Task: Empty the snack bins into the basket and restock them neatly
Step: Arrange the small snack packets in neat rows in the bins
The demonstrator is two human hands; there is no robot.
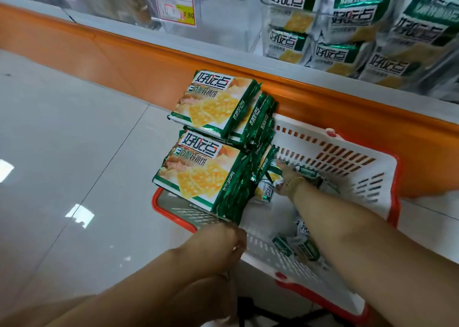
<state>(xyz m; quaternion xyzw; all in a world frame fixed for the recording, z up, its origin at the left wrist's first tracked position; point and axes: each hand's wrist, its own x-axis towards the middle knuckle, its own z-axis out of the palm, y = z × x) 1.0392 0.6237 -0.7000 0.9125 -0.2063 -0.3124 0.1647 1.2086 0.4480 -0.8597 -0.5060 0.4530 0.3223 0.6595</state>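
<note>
Seemingly midway: digging right hand [285, 177] into basket [347, 167], closing on a small packet [274, 176]; bracing stacked packets [206, 172] with left hand [218, 242], grip untellable; leaving upper-centre clear bin [223, 23] awaiting restocking.

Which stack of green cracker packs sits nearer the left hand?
The near green-pack stack, just beyond the left hand; the far stack lies by the orange ledge.

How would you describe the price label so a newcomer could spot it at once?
Start at the orange shelf base and look up to the clear bin left of the shelved cracker packs. The price label hangs on its front. Its red border sets it apart from the green-and-white packs beside it.
</note>
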